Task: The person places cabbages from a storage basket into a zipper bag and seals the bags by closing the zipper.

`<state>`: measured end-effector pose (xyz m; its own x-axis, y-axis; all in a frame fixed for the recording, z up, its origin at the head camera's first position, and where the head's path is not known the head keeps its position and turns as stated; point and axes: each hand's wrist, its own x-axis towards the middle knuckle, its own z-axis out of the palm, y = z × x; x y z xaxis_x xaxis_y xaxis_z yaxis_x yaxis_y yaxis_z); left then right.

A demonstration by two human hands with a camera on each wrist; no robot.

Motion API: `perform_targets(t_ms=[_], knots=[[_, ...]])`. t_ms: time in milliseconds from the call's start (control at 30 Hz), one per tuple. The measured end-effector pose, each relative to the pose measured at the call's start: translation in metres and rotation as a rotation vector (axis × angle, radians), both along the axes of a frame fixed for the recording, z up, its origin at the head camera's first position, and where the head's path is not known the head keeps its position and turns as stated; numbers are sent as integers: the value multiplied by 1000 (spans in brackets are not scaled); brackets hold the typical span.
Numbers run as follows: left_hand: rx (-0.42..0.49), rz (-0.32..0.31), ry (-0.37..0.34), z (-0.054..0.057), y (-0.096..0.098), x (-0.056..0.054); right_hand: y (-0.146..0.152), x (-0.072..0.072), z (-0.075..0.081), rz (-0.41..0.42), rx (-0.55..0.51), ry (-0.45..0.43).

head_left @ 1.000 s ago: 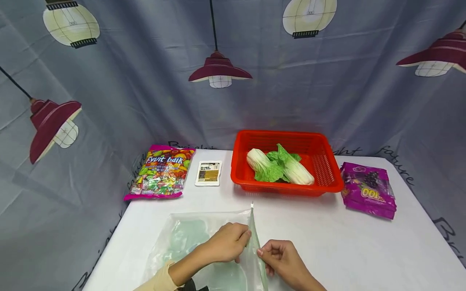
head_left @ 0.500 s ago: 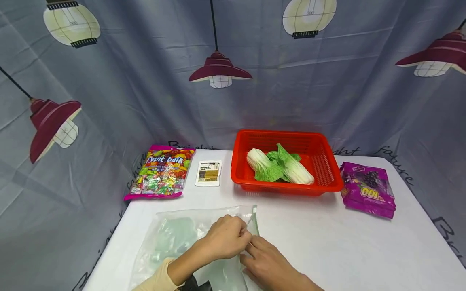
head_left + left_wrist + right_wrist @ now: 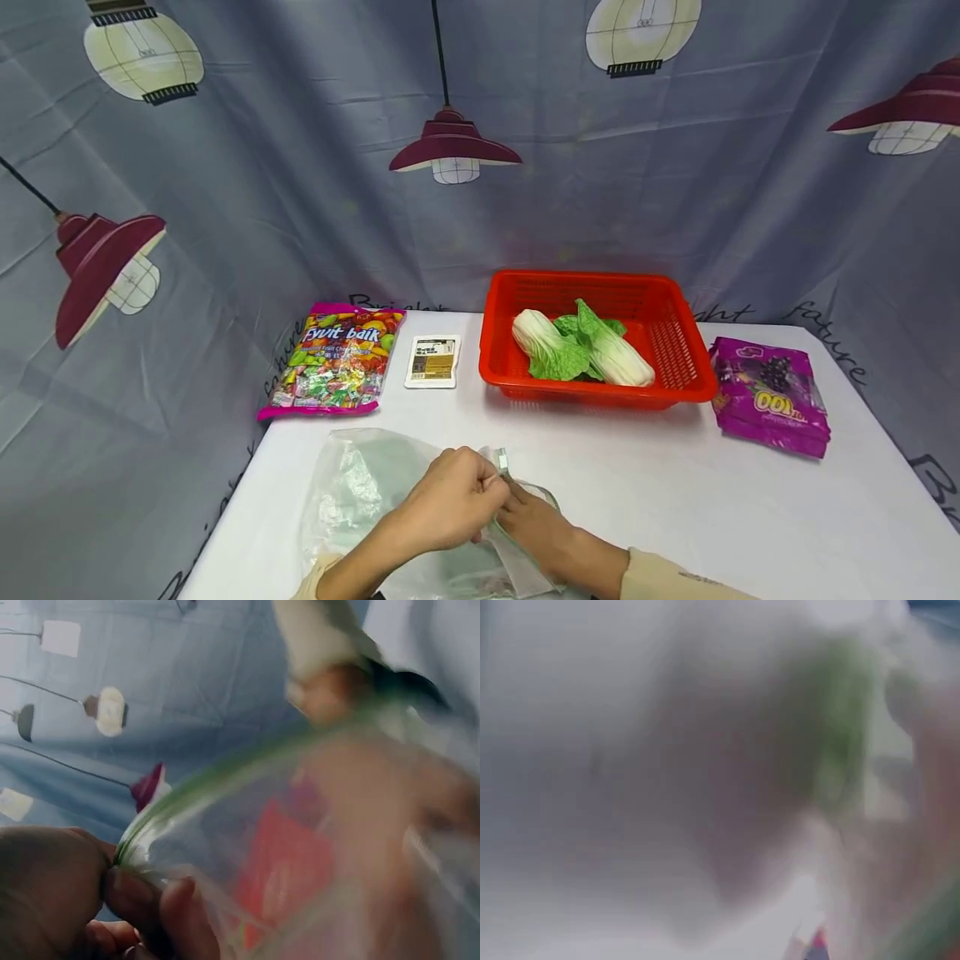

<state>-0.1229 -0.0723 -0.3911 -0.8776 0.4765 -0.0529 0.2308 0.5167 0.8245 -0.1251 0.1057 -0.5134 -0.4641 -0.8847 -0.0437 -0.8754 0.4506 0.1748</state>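
A clear zip bag (image 3: 356, 479) with a greenish sealing edge lies on the white table near its front. My left hand (image 3: 453, 500) pinches the bag's rim between thumb and fingers, which the left wrist view shows close up. From the right, my right hand (image 3: 538, 527) reaches into the mouth of the bag, its fingers extended close beside the left hand. Through the plastic in the left wrist view, that right hand (image 3: 375, 817) is blurred. The bag's rim bows apart around it. The right wrist view is mostly smeared by motion.
Behind the bag stands a red basket (image 3: 502, 390) with Chinese cabbages (image 3: 618, 358) in it. A candy bag (image 3: 337, 358) and a small white packet (image 3: 432, 362) lie at the back left. A purple grape-printed packet (image 3: 768, 396) lies right of the basket.
My right hand has gone from pinching the bag's edge to reaching into its mouth, and the mouth has spread wider. My left hand keeps its grip on the rim.
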Motion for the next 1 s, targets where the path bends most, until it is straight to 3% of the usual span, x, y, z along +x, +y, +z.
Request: perform_targets(t_ms=[33, 133, 167, 233, 300, 400, 467, 533, 633, 700, 833, 1000], knots=[[1, 11, -4, -1, 0, 1, 1, -2, 5, 36, -46, -1], [-16, 59, 12, -9, -1, -1, 7, -13, 29, 198, -351, -46], [-27, 70, 18, -12, -1, -3, 10, -19, 37, 263, -459, -38], [-54, 83, 28, -19, -2, -6, 23, -36, 54, 313, -625, 36], [-73, 96, 34, -24, -2, -10, 37, -58, 66, 284, -742, 127], [-79, 98, 26, -29, -2, -14, 55, -98, 81, 60, -809, 171], [-75, 89, 17, -31, -1, -16, 60, -126, 91, -171, -707, 129], [-77, 83, 20, -32, 0, -16, 59, -153, 98, -395, -542, 45], [-81, 77, 11, -34, 0, -14, 51, -188, 103, -609, -253, -61], [-76, 75, 4, -35, 0, -13, 45, -203, 101, -667, -143, -128], [-62, 74, -5, -37, -1, -10, 35, -219, 96, -723, 6, -217], [-67, 86, 10, -37, -2, -12, 31, -230, 89, -755, 86, -278]])
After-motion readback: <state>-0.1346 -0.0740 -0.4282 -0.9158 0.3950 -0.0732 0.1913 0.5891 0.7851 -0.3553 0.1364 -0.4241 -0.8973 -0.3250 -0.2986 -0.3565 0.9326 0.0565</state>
